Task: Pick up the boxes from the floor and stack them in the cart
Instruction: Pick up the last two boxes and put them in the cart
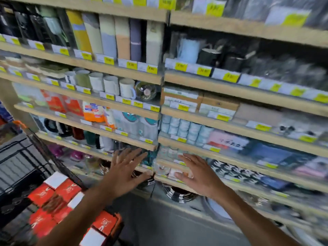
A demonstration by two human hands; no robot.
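Left hand [124,167] and right hand [197,172] spread, empty; probably swinging floorward — better grab boxes [58,192] squarely for the cart [21,157].

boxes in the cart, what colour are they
Red-orange with white panels on some faces, the boxes show best in the head view, lower left.

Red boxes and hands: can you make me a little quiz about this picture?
1. True or false: the left hand holds a red box.
2. Where do the red boxes sit? A) top shelf B) in the black cart, lower left C) in the right hand
3. Fill in: both hands have their fingers ____.

Key: 1 false; 2 B; 3 spread open.
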